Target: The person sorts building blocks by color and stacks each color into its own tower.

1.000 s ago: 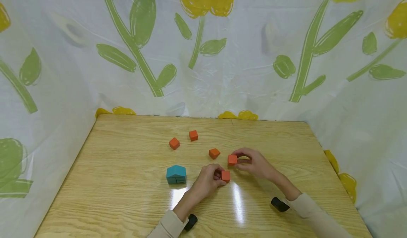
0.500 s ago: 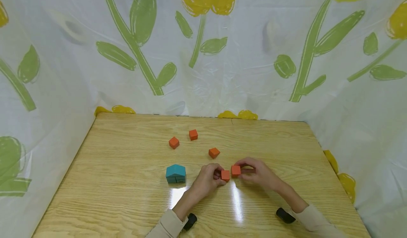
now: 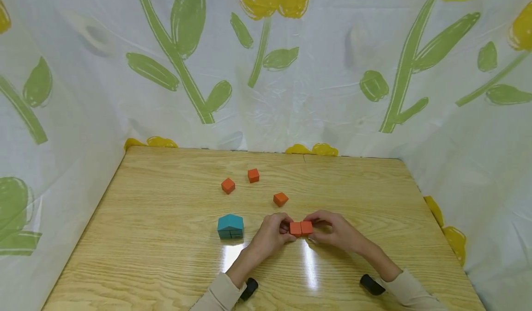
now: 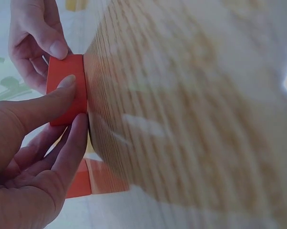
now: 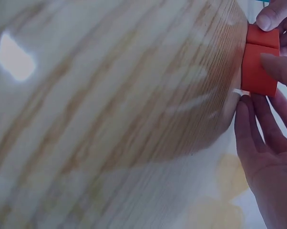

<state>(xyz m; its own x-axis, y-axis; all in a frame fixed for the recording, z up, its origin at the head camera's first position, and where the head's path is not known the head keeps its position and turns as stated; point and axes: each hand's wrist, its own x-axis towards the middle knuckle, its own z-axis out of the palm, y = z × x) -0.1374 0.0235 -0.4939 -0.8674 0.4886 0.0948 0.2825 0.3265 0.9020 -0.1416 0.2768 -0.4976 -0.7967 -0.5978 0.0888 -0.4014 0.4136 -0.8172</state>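
Note:
Two red cube blocks stand side by side on the wooden table, their faces touching. My left hand (image 3: 269, 237) pinches the left red block (image 3: 295, 228) between thumb and fingers. On the other side, my right hand (image 3: 337, 231) has its thumb and fingers around the right red block (image 3: 306, 228). In the right wrist view a thin seam shows between the left block (image 5: 262, 34) and the right block (image 5: 259, 69). Both thumbs lie on the near faces of the blocks.
Behind the hands lies an orange-red block (image 3: 280, 199), set at an angle. Two more red blocks, one tilted to view (image 3: 228, 185) and one farther back (image 3: 253, 175), sit to its left. A teal house-shaped block group (image 3: 230, 227) stands left of my left hand. Flowered cloth (image 3: 324, 80) walls the table (image 3: 166, 237).
My right hand has brought its red block nearer and leftward until it meets the block in my left hand. The left hand has stayed in place.

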